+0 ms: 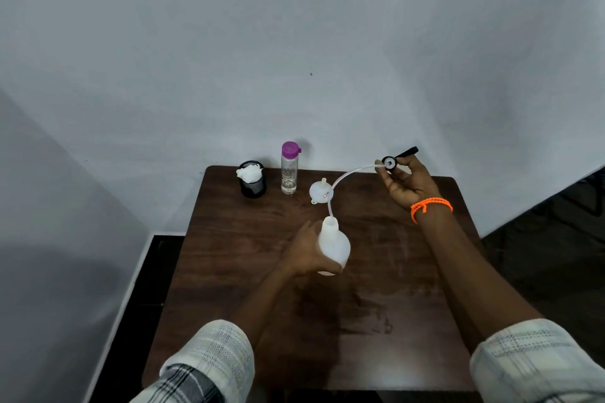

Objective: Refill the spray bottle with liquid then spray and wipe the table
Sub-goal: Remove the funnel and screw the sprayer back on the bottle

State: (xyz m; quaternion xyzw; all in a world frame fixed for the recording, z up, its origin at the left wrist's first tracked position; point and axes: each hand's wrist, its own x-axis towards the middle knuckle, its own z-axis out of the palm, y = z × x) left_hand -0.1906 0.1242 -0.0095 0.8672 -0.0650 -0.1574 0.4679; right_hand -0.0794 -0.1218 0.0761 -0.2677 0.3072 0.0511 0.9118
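— How far has it got, from where you stand?

— Early, I'd say. The left hand [306,250] is wrapped around the white translucent plastic spray bottle [334,247], which stands near the middle of the dark brown wooden table [409,271]. The right hand [407,185], up at the far right, has its fingers pinched on the black trigger spray head [397,159]. The head is off the neck, but its thin clear dip tube [347,175] curves back down, with its end at or just inside the bottle's mouth.

— So nothing's been poured?

— It looks that way. The clear water bottle with the purple cap [289,168] stands capped at the far edge, left of centre. The small white plastic funnel [320,191] lies on the table just beyond the spray bottle, not in the neck.

— And the wiping?

— Not begun, I judge. White crumpled tissue [250,171] sits in the black mesh cup [252,185] at the far left. I can't tell how much liquid the spray bottle holds.
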